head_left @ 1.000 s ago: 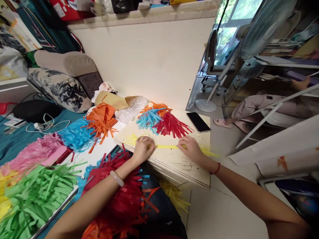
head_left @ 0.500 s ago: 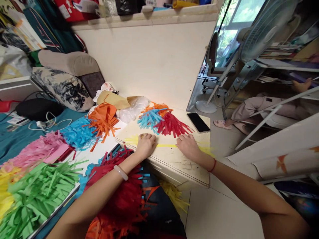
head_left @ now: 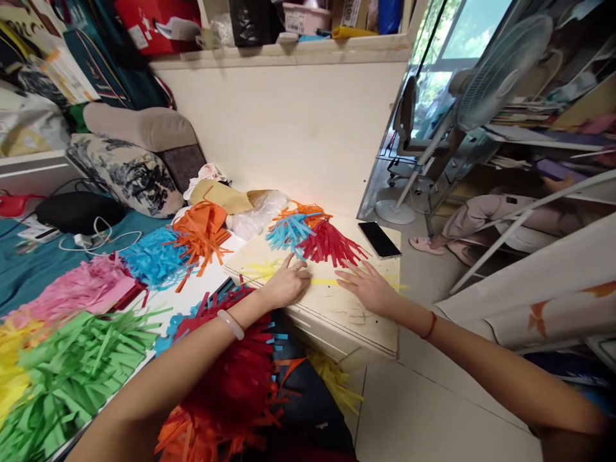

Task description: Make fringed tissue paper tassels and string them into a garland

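A yellow paper tassel (head_left: pixel 262 270) with fringed ends and a narrow twisted middle lies across the small cream table (head_left: pixel 332 314). My left hand (head_left: pixel 289 283) is curled over the narrow middle near the left fringe, its index finger lifted forward. My right hand (head_left: pixel 368 289) rests flat at the other end, with its fingers spread on the strip. Just beyond my hands lie a red tassel (head_left: pixel 332 242), a light blue tassel (head_left: pixel 290 231) and an orange tassel (head_left: pixel 317 215). Red fringed paper (head_left: pixel 226 359) covers my lap.
A phone (head_left: pixel 379 239) lies at the table's right corner. To the left are piles of green (head_left: pixel 91 359), pink (head_left: pixel 72 289), blue (head_left: pixel 156 256) and orange fringed paper (head_left: pixel 202 228). Yellow fringe (head_left: pixel 334 378) hangs below the table. A fan (head_left: pixel 503 74) and a seated person (head_left: pixel 476 218) are at right.
My right hand's fingers have opened from a curl and now lie flat. My left hand has shifted slightly right, with its index finger extended. The view has tilted up a little.
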Action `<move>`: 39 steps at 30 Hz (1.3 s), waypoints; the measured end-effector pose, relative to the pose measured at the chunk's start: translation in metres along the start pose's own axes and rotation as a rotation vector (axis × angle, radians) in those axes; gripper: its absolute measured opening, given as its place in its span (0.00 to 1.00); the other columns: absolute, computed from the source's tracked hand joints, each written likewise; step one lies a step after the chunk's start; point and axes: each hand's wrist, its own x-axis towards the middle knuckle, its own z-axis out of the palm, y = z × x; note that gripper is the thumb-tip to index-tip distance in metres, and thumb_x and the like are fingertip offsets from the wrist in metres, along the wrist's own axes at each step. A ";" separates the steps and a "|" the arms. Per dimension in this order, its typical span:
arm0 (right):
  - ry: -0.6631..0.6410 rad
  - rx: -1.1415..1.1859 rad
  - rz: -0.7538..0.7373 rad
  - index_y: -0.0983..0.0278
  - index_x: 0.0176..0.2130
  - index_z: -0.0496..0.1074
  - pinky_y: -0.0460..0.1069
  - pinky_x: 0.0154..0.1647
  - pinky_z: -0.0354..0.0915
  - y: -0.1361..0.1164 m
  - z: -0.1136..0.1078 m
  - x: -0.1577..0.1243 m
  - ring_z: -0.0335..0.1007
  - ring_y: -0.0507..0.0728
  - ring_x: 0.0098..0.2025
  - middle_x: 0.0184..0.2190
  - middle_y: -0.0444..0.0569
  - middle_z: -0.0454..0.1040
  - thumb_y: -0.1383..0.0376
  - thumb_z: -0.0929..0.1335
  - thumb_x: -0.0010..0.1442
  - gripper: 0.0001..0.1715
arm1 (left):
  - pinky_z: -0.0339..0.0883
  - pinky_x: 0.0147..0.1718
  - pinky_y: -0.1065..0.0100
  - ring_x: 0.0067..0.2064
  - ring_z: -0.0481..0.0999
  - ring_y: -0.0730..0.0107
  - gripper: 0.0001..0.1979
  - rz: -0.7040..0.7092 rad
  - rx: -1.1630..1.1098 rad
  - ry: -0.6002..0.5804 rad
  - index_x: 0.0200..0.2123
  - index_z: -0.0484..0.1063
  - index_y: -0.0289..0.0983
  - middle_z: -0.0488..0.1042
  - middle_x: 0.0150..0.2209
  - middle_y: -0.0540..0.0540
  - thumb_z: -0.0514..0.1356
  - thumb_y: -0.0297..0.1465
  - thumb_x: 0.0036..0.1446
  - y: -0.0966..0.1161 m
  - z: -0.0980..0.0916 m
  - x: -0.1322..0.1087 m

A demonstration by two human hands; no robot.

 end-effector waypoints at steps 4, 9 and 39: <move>0.068 0.057 0.027 0.66 0.47 0.73 0.60 0.55 0.54 -0.014 -0.002 0.028 0.63 0.62 0.54 0.50 0.54 0.73 0.64 0.66 0.61 0.15 | 0.48 0.60 0.43 0.51 0.69 0.56 0.09 0.003 0.052 -0.019 0.28 0.75 0.35 0.76 0.31 0.42 0.56 0.23 0.57 0.001 0.000 0.018; 0.150 0.087 0.036 0.68 0.37 0.76 0.55 0.44 0.58 -0.031 0.018 0.059 0.65 0.58 0.41 0.34 0.53 0.75 0.70 0.61 0.65 0.14 | 0.49 0.59 0.44 0.46 0.71 0.59 0.10 -0.061 0.066 0.031 0.31 0.76 0.35 0.75 0.32 0.42 0.55 0.24 0.59 0.003 0.008 0.017; 0.233 0.575 0.468 0.64 0.23 0.67 0.50 0.39 0.58 -0.019 0.025 0.025 0.67 0.54 0.34 0.27 0.46 0.73 0.71 0.68 0.53 0.08 | 0.56 0.51 0.53 0.48 0.69 0.57 0.07 -0.655 -0.402 0.243 0.28 0.73 0.38 0.74 0.39 0.44 0.59 0.32 0.56 0.015 0.019 -0.023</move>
